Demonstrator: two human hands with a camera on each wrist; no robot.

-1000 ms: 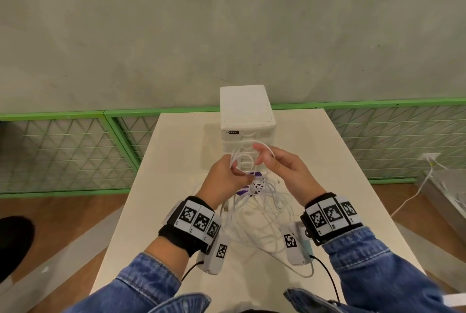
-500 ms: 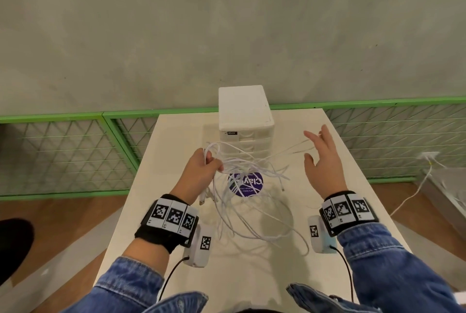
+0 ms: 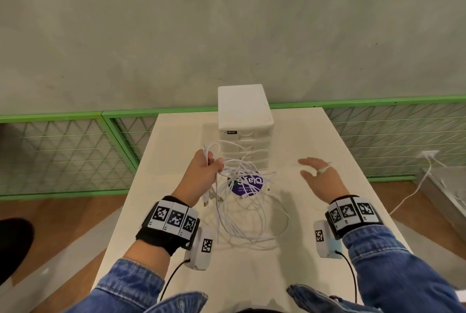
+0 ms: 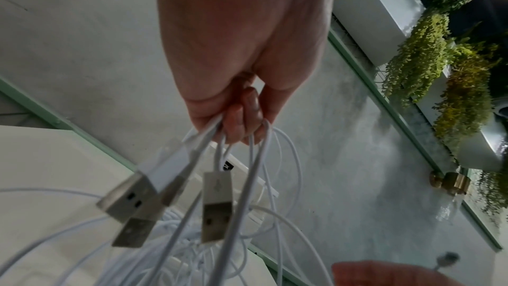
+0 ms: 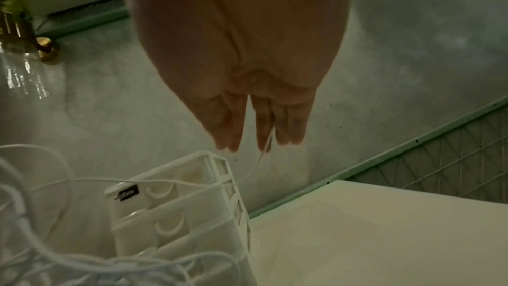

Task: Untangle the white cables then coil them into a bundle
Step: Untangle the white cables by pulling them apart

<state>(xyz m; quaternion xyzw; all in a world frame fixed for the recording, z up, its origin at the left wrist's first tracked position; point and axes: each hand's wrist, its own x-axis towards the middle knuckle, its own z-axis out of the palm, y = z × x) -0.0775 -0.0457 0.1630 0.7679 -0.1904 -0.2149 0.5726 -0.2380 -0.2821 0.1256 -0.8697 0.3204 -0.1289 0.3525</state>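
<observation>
White cables [image 3: 242, 201] hang in a loose tangle from the left hand [image 3: 204, 174], whose fingers are curled tight around several strands above the worktop [image 3: 327, 186]. Three USB plugs [image 4: 214, 206] dangle just below this fist, and the lower loops lie on the worktop over a round purple sticker [image 3: 245, 185]. The right hand [image 3: 320, 179] is held apart to the right, with fingers straight and spread; one thin strand runs between two of its fingers [image 5: 265, 125] and goes back toward the tangle. Behind the cables stands a white drawer box [image 3: 243, 111].
</observation>
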